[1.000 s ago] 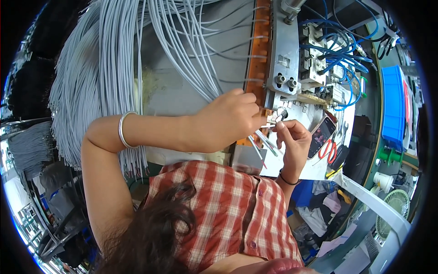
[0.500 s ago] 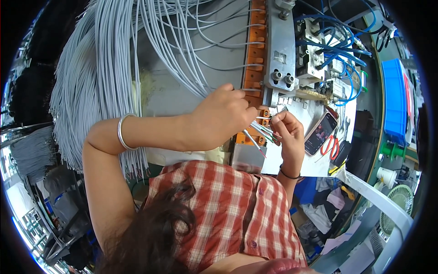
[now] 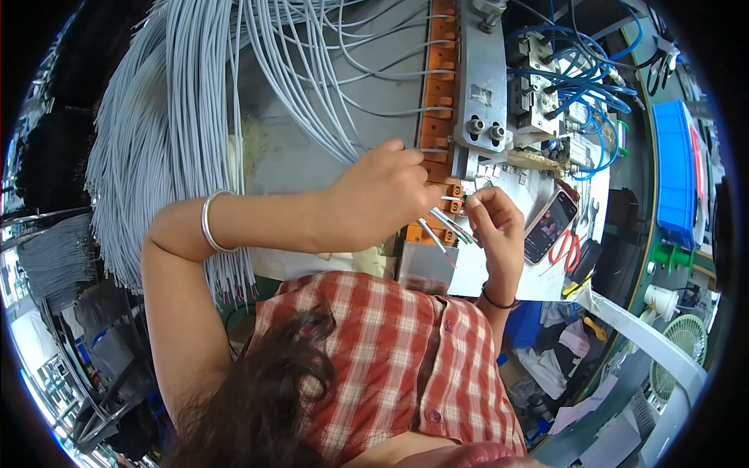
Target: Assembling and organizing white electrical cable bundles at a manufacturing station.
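Observation:
My left hand (image 3: 390, 187) is closed in a fist over grey cables (image 3: 439, 234). Their stripped ends, with white, green and red cores, stick out below it. Thumb and forefinger of my right hand (image 3: 499, 226) are pinched together at the tip of a thin white wire (image 3: 452, 198). That wire runs across an orange clamp block (image 3: 456, 207) between my hands. Part of the block is hidden behind my left hand. More cables lie in slots of the long orange rail (image 3: 438, 101) above.
A thick bundle of grey cables (image 3: 156, 132) hangs at the left. A steel clamp bar (image 3: 482, 93) flanks the rail, with blue air hoses (image 3: 577, 86) beyond. On the right lie a phone (image 3: 551, 226), red-handled scissors (image 3: 565, 248) and a blue bin (image 3: 675, 175).
My right hand has shifted slightly to the right, its fingers still pinched. My left hand has barely moved.

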{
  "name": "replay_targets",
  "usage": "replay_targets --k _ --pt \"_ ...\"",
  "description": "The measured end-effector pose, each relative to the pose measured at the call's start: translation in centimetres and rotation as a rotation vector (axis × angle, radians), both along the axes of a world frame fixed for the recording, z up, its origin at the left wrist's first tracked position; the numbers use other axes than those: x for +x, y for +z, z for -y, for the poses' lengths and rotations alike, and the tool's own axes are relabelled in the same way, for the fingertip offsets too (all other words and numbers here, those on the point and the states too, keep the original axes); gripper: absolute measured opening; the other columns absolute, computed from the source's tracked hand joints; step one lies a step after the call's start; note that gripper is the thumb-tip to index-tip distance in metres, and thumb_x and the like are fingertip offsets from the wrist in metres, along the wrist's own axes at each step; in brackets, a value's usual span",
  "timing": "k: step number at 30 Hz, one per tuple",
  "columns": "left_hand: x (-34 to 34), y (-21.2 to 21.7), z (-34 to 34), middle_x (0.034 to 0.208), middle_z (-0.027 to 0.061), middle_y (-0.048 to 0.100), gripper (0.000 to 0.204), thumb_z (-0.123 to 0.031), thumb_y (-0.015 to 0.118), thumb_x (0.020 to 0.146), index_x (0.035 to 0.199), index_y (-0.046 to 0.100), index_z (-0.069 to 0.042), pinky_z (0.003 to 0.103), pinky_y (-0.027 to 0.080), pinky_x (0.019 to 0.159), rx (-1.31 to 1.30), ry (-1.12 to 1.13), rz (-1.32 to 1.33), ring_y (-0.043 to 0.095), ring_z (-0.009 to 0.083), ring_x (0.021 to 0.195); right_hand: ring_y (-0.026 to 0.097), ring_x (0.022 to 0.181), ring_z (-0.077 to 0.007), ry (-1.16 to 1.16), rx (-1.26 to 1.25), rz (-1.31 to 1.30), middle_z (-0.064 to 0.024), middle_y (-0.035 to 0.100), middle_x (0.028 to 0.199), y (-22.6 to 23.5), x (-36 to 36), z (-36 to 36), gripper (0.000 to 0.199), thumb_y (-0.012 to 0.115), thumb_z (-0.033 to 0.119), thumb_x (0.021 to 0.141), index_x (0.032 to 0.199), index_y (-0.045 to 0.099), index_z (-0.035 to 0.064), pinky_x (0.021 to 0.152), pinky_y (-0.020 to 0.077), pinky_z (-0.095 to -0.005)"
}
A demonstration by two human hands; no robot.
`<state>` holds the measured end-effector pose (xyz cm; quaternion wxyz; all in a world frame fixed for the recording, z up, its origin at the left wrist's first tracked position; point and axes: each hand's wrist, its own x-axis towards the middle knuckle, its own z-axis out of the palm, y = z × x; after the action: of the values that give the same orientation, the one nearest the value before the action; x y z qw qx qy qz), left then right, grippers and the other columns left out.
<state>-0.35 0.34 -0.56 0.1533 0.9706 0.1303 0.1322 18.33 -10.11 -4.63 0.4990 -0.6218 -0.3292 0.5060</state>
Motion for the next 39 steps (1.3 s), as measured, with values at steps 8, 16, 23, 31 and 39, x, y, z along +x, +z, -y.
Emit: replay_targets --k 8,16,23,31,39 --pt "-1.0 1.1 -3.2 0.063 0.0098 0.052 0.004 -0.003 0.056 0.060 0.064 0.055 -0.004 0.037 0.040 0.059 -0.102 -0.082 -0.208 0.052 0.0259 0.066 0.053 0.063 -0.0140 0.273 0.876 0.116 -0.0094 0.059 0.073 9.9 -1.9 -0.1 0.002 0.060 0.003 0.076 0.076 0.061 0.0017 0.053 0.0427 -0.0218" --pt "0.1 2.3 -1.4 0.063 0.0105 0.047 0.010 -0.001 0.056 0.059 0.064 0.047 -0.002 0.039 0.041 0.054 -0.108 -0.025 0.098 0.051 0.0285 0.061 0.053 0.063 -0.0155 -0.233 0.804 -0.028 -0.0090 0.059 0.075 6.5 -0.1 0.9 0.015 0.061 0.001 0.075 0.090 0.064 0.0005 0.057 0.0415 -0.0177" --pt "0.1 1.5 -0.7 0.065 0.0105 0.048 0.012 0.000 0.056 0.058 0.065 0.047 -0.002 0.037 0.041 0.056 -0.091 -0.004 0.094 0.051 0.0274 0.064 0.050 0.060 -0.0029 -0.193 0.296 -0.012 -0.0018 0.057 0.072 0.7 -1.0 0.1 0.009 0.060 0.000 0.079 0.088 0.061 -0.0028 0.050 0.0358 -0.0155" --pt "0.3 1.1 -0.8 0.070 0.0098 0.048 0.019 0.003 0.055 0.056 0.074 0.052 -0.002 0.036 0.041 0.061 -0.125 0.017 0.061 0.048 0.0266 0.072 0.046 0.048 -0.0031 -0.213 0.230 -0.085 -0.0035 0.058 0.067 0.3 -1.6 -0.5 0.010 0.060 0.000 0.078 0.087 0.060 -0.0043 0.038 0.0310 -0.0150" --pt "0.3 1.9 -0.9 0.072 0.0096 0.049 0.015 0.002 0.056 0.056 0.069 0.049 -0.002 0.035 0.039 0.063 -0.101 0.042 0.041 0.048 0.0257 0.073 0.052 0.051 -0.0042 -0.039 0.150 -0.366 -0.0049 0.061 0.069 1.3 -0.4 -0.2 0.009 0.062 0.002 0.078 0.084 0.061 -0.0044 0.042 0.0379 -0.0158"
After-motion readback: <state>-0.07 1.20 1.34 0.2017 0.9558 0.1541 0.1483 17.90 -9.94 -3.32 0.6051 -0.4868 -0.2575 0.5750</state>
